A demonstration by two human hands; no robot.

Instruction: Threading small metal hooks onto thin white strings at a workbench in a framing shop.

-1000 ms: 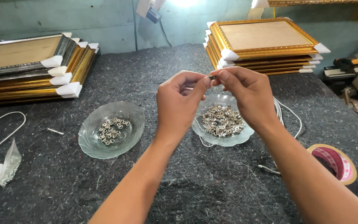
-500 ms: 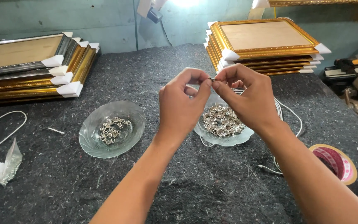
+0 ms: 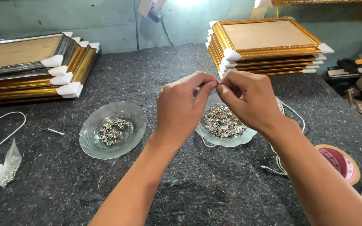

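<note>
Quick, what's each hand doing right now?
Left hand: fingers pinched on a tiny metal piece.
Right hand: pinched on the same piece.

You are in a picture-framing workshop. Your worktop [image 3: 197,196] is covered in dark grey felt. A stack of gilt frames [image 3: 269,46] with white card corner guards sits at the far right, and a second stack of gold and silver frames [image 3: 30,69] lies at the far left. Two glass dishes [image 3: 113,129] hold small metal hanger fittings. White cord [image 3: 290,113] trails beside the right dish, a roll of tape [image 3: 339,163] lies near the right edge, and a bare teal wall [image 3: 105,21] rises behind
</note>
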